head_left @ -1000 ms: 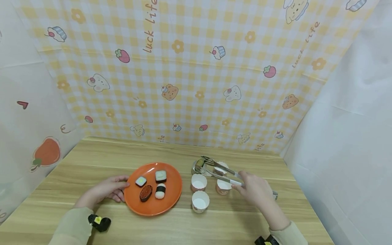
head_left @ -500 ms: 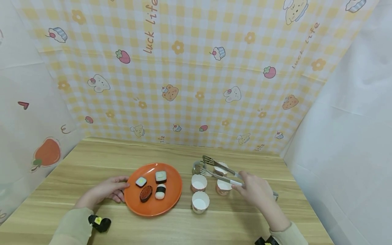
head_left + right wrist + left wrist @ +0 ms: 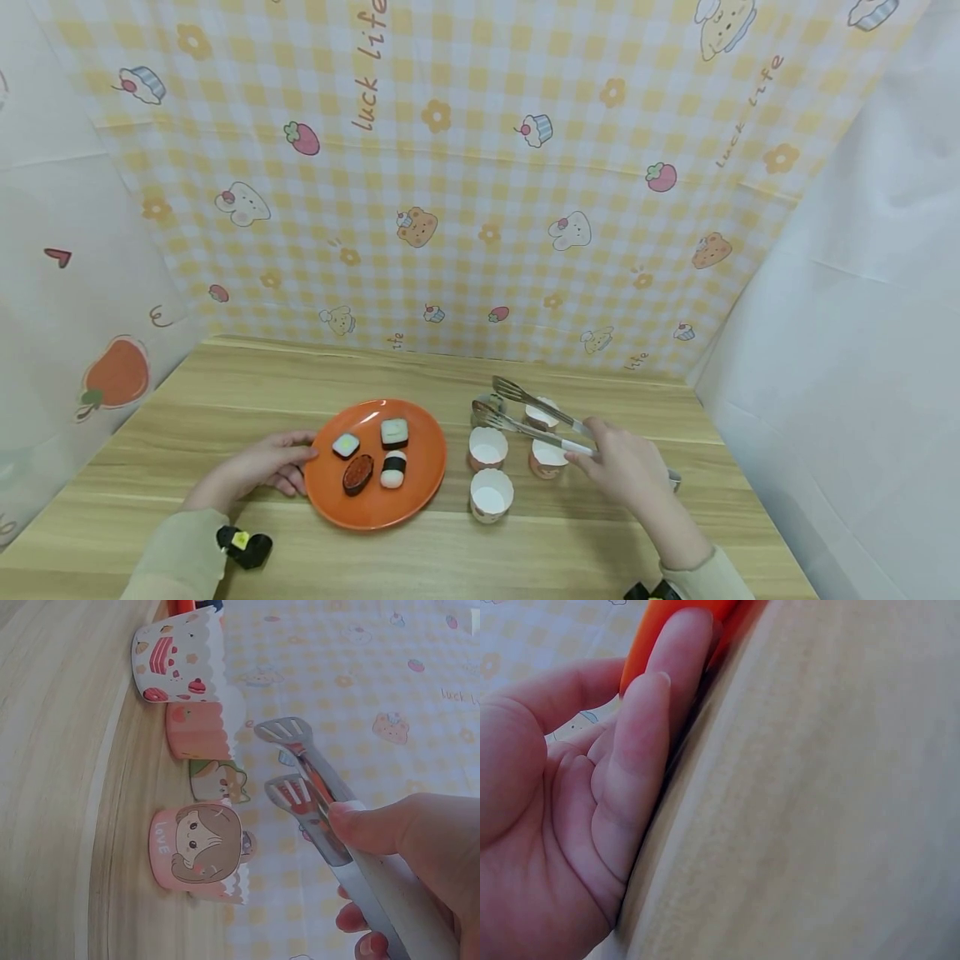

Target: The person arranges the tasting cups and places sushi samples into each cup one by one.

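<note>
My left hand [image 3: 258, 462] grips the rim of an orange plate [image 3: 375, 512], thumb over the edge and fingers beside it. On the plate lie a red-topped sushi [image 3: 358, 475], a small roll [image 3: 346, 446], a squarish piece [image 3: 393, 432] and a white piece with a black band [image 3: 392, 470]. My right hand [image 3: 622, 458] holds metal serving tongs [image 3: 379, 900] with slotted heads. The tong heads stand apart above the back-left paper baking cup [image 3: 214, 780], with nothing between them. What lies inside that cup is mostly hidden by the tongs.
Other paper baking cups stand close together: two in front, a white-rimmed one [image 3: 487, 450] and a nearer one [image 3: 491, 497], and two on the right, one [image 3: 547, 461] before another [image 3: 542, 411]. A checked cloth [image 3: 480, 167] hangs behind the wooden table [image 3: 247, 367].
A yellowish-green food piece between the tong heads has been let go over the back-left cup. The tong heads have spread and lifted slightly. The left hand and plate stay put.
</note>
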`<state>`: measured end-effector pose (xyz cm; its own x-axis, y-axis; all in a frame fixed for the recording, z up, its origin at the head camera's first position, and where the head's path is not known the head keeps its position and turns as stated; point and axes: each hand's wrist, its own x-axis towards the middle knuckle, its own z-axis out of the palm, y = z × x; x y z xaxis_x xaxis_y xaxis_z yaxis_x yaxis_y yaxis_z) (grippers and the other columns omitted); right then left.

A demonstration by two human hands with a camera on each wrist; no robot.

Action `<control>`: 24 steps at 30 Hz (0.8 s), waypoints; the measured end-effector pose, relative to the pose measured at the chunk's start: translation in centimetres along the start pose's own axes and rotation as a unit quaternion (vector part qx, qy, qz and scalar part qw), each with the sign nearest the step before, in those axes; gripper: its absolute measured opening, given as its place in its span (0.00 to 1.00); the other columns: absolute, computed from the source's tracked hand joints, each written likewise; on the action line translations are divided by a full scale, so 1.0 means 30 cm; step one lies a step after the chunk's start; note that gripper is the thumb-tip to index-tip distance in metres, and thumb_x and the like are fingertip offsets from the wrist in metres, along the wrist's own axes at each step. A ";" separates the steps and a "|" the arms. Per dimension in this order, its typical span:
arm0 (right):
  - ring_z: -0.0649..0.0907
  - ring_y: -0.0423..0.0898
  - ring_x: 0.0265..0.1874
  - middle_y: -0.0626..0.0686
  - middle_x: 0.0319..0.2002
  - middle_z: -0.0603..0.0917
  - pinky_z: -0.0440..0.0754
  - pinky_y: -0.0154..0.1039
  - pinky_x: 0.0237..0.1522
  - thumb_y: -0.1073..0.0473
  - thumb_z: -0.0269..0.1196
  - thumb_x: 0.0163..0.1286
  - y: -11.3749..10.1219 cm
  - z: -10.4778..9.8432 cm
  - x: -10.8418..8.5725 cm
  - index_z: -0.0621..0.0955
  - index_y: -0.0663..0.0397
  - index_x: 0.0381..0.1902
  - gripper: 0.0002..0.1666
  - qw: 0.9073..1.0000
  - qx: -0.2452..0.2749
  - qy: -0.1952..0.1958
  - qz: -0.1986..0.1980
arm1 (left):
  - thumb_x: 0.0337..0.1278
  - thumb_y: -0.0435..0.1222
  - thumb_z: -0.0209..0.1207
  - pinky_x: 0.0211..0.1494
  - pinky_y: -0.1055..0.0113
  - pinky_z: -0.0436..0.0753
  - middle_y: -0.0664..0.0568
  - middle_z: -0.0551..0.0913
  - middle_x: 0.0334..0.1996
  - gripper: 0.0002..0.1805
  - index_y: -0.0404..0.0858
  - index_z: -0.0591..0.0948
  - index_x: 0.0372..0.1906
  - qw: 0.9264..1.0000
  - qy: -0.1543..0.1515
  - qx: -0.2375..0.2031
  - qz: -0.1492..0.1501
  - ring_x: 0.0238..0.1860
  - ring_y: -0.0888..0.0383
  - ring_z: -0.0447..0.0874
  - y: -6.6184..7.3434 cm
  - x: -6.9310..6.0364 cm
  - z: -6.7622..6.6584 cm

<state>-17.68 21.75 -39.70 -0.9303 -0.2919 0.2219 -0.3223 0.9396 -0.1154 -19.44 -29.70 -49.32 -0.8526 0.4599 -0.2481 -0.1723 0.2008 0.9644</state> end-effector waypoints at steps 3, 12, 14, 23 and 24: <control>0.62 0.37 0.08 0.40 0.11 0.66 0.62 0.29 0.10 0.40 0.69 0.58 -0.003 -0.002 -0.002 0.79 0.60 0.53 0.35 1.000 0.002 0.005 -0.007 | 0.72 0.37 0.48 0.30 0.62 0.84 0.43 0.83 0.29 0.29 0.19 0.57 0.65 1.000 0.005 0.002 -0.005 0.26 0.54 0.83 -0.003 0.001 -0.001; 0.60 0.35 0.08 0.39 0.13 0.68 0.62 0.28 0.10 0.40 0.70 0.56 -0.020 -0.007 -0.005 0.79 0.60 0.52 0.35 0.999 0.002 0.023 -0.035 | 0.72 0.37 0.48 0.30 0.61 0.84 0.42 0.83 0.29 0.29 0.19 0.58 0.65 1.000 0.005 0.000 -0.004 0.26 0.53 0.83 -0.002 0.002 0.001; 0.61 0.35 0.09 0.39 0.14 0.70 0.62 0.29 0.10 0.40 0.70 0.55 -0.025 -0.006 -0.006 0.79 0.59 0.52 0.35 0.999 0.003 0.023 -0.035 | 0.72 0.37 0.48 0.30 0.62 0.84 0.43 0.83 0.28 0.29 0.19 0.58 0.65 1.000 0.005 -0.002 -0.006 0.26 0.54 0.83 -0.003 0.003 0.002; 0.63 0.35 0.10 0.40 0.17 0.73 0.62 0.30 0.10 0.40 0.72 0.53 -0.049 -0.005 -0.008 0.80 0.57 0.49 0.34 0.997 -0.003 0.050 -0.057 | 0.72 0.37 0.48 0.30 0.62 0.84 0.43 0.83 0.28 0.29 0.19 0.57 0.65 1.000 0.004 -0.004 -0.005 0.26 0.54 0.83 -0.004 0.003 0.001; 0.63 0.35 0.10 0.40 0.16 0.72 0.62 0.30 0.10 0.40 0.72 0.53 -0.052 -0.005 -0.008 0.80 0.57 0.49 0.34 0.997 -0.004 0.052 -0.062 | 0.72 0.37 0.48 0.30 0.62 0.84 0.43 0.83 0.28 0.29 0.19 0.57 0.65 1.000 0.003 -0.004 -0.004 0.26 0.54 0.83 -0.004 0.003 0.001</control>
<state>-16.92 20.40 -39.43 -0.8599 -0.3865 0.3335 -0.4324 0.8987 -0.0732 -19.50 -29.66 -49.45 -0.8543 0.4534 -0.2543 -0.1818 0.1977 0.9633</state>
